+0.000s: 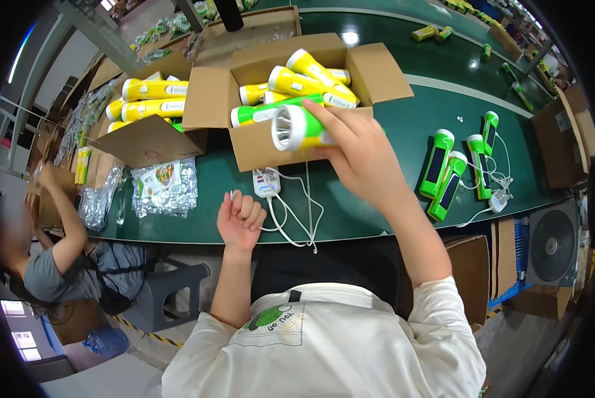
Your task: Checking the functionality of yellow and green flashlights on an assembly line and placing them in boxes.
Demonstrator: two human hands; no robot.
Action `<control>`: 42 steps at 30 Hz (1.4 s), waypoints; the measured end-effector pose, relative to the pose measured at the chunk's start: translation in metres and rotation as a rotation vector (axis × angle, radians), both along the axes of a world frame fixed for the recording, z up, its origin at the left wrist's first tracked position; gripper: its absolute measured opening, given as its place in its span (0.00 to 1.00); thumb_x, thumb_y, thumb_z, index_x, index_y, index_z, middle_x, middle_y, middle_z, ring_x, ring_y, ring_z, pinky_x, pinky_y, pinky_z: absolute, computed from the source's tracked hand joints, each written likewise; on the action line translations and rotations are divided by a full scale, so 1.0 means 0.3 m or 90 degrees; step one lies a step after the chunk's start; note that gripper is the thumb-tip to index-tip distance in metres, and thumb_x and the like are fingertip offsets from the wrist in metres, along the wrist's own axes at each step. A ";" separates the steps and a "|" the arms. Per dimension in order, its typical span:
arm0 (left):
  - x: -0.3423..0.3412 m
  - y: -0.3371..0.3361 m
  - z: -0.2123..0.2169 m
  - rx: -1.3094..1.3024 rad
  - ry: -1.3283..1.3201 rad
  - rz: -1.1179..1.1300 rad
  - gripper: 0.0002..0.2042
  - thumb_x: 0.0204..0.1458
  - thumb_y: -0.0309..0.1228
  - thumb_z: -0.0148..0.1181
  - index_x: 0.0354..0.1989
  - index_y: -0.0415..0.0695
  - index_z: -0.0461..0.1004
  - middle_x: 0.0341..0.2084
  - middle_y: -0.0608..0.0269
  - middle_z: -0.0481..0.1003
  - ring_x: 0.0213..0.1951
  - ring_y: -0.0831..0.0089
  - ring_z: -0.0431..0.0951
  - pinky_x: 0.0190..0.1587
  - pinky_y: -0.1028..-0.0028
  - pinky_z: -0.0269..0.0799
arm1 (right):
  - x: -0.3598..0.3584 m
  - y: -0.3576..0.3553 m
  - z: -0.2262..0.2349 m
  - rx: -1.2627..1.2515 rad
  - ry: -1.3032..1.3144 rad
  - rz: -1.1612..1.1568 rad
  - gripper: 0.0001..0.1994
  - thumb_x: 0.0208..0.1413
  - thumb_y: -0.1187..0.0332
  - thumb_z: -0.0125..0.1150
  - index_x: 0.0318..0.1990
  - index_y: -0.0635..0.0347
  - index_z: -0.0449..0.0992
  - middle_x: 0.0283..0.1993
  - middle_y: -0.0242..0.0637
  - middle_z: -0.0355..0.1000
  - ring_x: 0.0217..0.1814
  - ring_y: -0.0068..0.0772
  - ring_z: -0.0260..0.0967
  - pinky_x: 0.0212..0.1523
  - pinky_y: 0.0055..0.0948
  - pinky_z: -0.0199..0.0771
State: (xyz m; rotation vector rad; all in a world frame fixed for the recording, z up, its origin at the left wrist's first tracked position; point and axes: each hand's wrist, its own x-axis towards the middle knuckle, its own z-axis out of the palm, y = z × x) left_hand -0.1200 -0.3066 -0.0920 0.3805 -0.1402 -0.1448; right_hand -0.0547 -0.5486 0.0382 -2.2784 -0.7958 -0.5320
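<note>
Your green work table [390, 212] spans the view, straight edges bowed by the lens. On it, directly ahead of you, sits an open cardboard box [271, 142] loaded with yellow and green flashlights; a second open box [148, 136] of the same stock stands just left of it, touching. Bagged packets [164, 189] lie in front of that second box. Four green flashlights [460, 166] on white cables rest well to your right. Your right hand [360, 156] is raised over the front wall of the near box, fingers wrapped around a green flashlight [297, 127], lens facing you. Your left hand [241, 219] sits at the table edge, fingers curled shut on a white cable [287, 222] from the white charger [266, 182].
</note>
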 end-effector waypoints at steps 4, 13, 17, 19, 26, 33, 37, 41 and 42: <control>-0.008 0.004 -0.004 0.007 0.026 -0.017 0.19 0.62 0.39 0.35 0.17 0.49 0.51 0.11 0.71 0.50 0.14 0.78 0.50 0.17 0.78 0.49 | 0.191 0.086 -0.016 -0.134 -0.176 -0.044 0.29 0.47 0.74 0.57 0.60 0.50 0.62 0.42 0.38 0.67 0.44 0.40 0.66 0.49 0.39 0.60; 0.017 0.007 -0.008 -0.061 0.058 -0.051 0.19 0.62 0.41 0.35 0.18 0.49 0.52 0.12 0.71 0.50 0.14 0.79 0.51 0.18 0.77 0.51 | 0.405 0.271 -0.074 -0.268 -0.255 -0.037 0.28 0.44 0.72 0.59 0.57 0.51 0.63 0.50 0.37 0.67 0.56 0.39 0.63 0.55 0.48 0.59; 0.006 -0.007 0.000 -0.022 0.049 -0.037 0.19 0.63 0.41 0.34 0.18 0.48 0.52 0.12 0.70 0.51 0.14 0.79 0.51 0.18 0.78 0.51 | 0.355 0.188 -0.037 -0.027 -0.339 -0.073 0.22 0.45 0.71 0.57 0.52 0.53 0.68 0.44 0.35 0.69 0.53 0.37 0.63 0.51 0.47 0.61; 0.006 -0.012 0.002 0.038 0.030 -0.018 0.19 0.63 0.41 0.34 0.18 0.48 0.52 0.13 0.70 0.51 0.14 0.79 0.51 0.17 0.79 0.50 | 0.345 0.068 -0.026 0.128 -0.327 -0.138 0.20 0.44 0.73 0.56 0.49 0.53 0.69 0.43 0.34 0.69 0.51 0.38 0.64 0.50 0.46 0.61; -0.014 -0.096 -0.022 0.313 -0.047 0.245 0.19 0.63 0.41 0.35 0.18 0.48 0.50 0.12 0.69 0.51 0.14 0.80 0.51 0.16 0.79 0.50 | 0.530 -0.394 -0.166 0.325 -0.119 -0.424 0.17 0.46 0.73 0.54 0.46 0.64 0.65 0.40 0.48 0.67 0.43 0.46 0.67 0.44 0.40 0.68; -0.018 -0.117 -0.012 0.476 -0.042 0.263 0.18 0.63 0.39 0.36 0.20 0.46 0.51 0.13 0.68 0.52 0.15 0.81 0.52 0.18 0.80 0.51 | 0.805 -0.561 -0.325 0.063 0.292 -0.431 0.25 0.47 0.61 0.56 0.53 0.60 0.63 0.50 0.55 0.65 0.53 0.53 0.64 0.55 0.41 0.65; -0.014 -0.129 -0.029 0.482 0.001 0.383 0.18 0.62 0.39 0.37 0.20 0.45 0.51 0.14 0.67 0.53 0.17 0.80 0.53 0.20 0.80 0.48 | 0.958 -0.582 -0.326 -0.063 0.307 -0.509 0.25 0.48 0.62 0.56 0.55 0.56 0.63 0.54 0.52 0.62 0.55 0.55 0.61 0.54 0.45 0.65; -0.005 -0.155 -0.007 0.512 0.068 0.525 0.17 0.61 0.38 0.38 0.19 0.46 0.50 0.13 0.67 0.53 0.17 0.80 0.53 0.20 0.80 0.48 | 1.106 -0.629 -0.315 -0.139 0.322 -0.611 0.24 0.49 0.62 0.55 0.55 0.54 0.62 0.55 0.47 0.60 0.58 0.49 0.58 0.53 0.47 0.64; -0.004 -0.159 0.000 0.528 0.099 0.553 0.17 0.60 0.38 0.38 0.19 0.46 0.51 0.13 0.67 0.53 0.17 0.80 0.52 0.19 0.80 0.47 | 1.149 -0.628 -0.324 -0.150 0.334 -0.621 0.24 0.49 0.62 0.55 0.55 0.54 0.63 0.55 0.46 0.59 0.58 0.49 0.58 0.53 0.47 0.63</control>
